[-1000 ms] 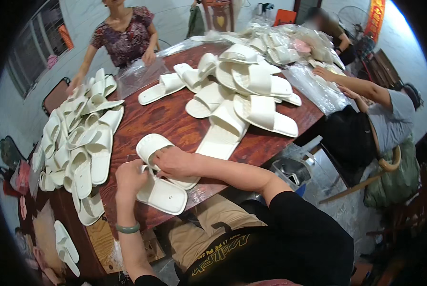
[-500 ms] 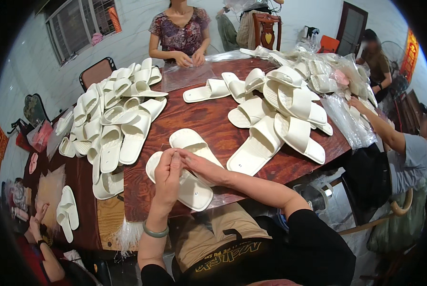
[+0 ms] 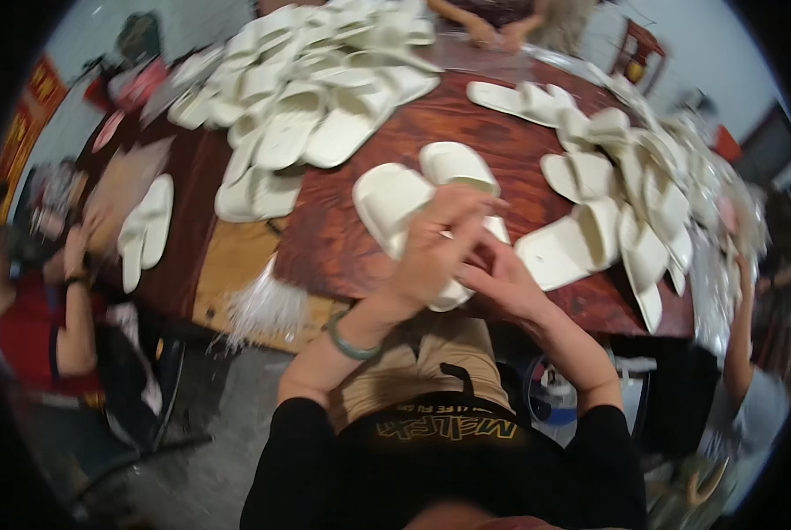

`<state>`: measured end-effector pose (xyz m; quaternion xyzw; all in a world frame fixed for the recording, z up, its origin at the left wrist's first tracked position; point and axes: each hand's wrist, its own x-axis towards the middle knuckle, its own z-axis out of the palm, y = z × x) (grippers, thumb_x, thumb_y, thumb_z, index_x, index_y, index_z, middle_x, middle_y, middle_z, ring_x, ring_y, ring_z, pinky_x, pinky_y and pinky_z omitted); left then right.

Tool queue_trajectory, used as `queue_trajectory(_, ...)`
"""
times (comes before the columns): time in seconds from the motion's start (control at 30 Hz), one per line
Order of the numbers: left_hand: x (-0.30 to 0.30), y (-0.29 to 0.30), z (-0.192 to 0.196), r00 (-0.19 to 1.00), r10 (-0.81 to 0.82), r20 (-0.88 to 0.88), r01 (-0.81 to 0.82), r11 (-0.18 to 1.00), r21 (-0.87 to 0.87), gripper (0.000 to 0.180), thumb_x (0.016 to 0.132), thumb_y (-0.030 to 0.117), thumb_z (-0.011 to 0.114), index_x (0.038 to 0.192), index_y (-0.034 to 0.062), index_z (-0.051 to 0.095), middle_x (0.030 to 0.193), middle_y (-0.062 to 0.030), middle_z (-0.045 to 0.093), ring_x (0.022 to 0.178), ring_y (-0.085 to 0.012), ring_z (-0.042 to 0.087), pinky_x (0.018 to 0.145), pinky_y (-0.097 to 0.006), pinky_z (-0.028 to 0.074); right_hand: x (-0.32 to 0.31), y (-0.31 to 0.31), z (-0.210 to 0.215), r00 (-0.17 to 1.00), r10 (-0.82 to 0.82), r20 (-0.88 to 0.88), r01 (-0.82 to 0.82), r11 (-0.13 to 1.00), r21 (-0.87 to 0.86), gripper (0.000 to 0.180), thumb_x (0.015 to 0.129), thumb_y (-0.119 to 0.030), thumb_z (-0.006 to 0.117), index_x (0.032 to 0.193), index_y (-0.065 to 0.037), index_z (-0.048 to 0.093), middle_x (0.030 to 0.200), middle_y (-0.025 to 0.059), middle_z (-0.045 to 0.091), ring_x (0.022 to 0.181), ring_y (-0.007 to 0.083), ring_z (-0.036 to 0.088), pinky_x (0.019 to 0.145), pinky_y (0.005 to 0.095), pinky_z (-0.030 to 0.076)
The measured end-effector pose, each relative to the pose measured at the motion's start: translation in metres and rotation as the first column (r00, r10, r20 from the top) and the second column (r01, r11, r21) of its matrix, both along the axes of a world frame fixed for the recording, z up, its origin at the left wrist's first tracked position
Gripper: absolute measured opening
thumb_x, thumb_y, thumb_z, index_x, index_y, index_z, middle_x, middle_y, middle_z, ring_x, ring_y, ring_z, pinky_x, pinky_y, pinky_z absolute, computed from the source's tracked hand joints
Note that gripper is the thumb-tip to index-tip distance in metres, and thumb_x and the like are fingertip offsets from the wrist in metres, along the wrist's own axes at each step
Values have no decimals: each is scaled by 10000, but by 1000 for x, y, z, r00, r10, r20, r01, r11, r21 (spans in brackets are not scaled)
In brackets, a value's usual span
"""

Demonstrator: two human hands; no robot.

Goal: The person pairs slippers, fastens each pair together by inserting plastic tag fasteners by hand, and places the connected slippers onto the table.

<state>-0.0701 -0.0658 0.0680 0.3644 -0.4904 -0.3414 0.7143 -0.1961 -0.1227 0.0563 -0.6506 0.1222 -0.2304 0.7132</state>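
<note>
A pair of white slide slippers [image 3: 388,201] lies on the reddish-brown wooden table in front of me, toes away. Over their near part, my left hand [image 3: 431,249] is stretched across my right hand [image 3: 505,279], fingers blurred and partly overlapping. Both hands look open, with no object visible in them. A green bangle [image 3: 351,340] circles my left wrist. Parts of both slippers are hidden beneath the hands. Just right of my right hand lies another white slipper [image 3: 572,249], at the edge of a loose heap.
A big pile of white slippers [image 3: 294,124] covers the far left. Thin white strands [image 3: 267,309] hang over the table's near edge. At left, a co-worker's hand is beside a clear bag [image 3: 130,181] and two slippers [image 3: 152,225]. Plastic bags [image 3: 709,283] lie far right.
My view has swung downward and left, so the table sits higher. My hands, earlier with fingertips together above the pair, now cross over each other at its near end.
</note>
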Motion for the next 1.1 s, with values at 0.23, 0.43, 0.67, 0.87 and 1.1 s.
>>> queue_trajectory(0.23,21,25,-27,834,457,308,-345,869,-355,150,776,117,591,904,47,627,914,-112,566,933,-288,498,859,-381,375,17,4,-36,989,-25,-144,54,978,202,258,912,-201,480,1124,-54,486,1030,74,543,894,165,571,707,287,500)
queue_trajectory(0.43,61,51,-71,810,568,144,-536,817,-212,134,770,103,587,743,3,671,700,-112,654,626,-165,611,555,-301,446,7,2,-40,906,414,-88,-361,864,350,240,915,-272,532,978,-41,518,577,1,391,463,99,372,391,227,348)
queue_trajectory(0.67,69,84,-102,877,480,33,-479,877,-13,132,794,97,643,822,-25,685,756,-68,686,681,-122,632,630,-250,488,36,-34,-83,796,569,-206,-463,792,397,322,876,-376,573,939,-67,507,561,-13,335,460,95,328,392,230,305)
queue_trajectory(0.87,72,72,-103,923,382,-53,-384,923,-36,108,780,53,655,801,-52,670,756,-94,681,682,-125,644,636,-242,513,91,-33,-103,759,639,-127,-537,724,434,331,887,-366,547,995,-58,489,682,16,356,578,121,354,494,256,320)
queue_trajectory(1.1,79,68,-108,900,427,-83,-431,902,-24,89,761,40,663,765,-47,643,733,-96,674,661,-136,641,612,-242,508,124,-26,-118,718,688,-109,-573,672,469,350,900,-355,517,1060,-49,468,824,50,381,715,151,385,613,286,337)
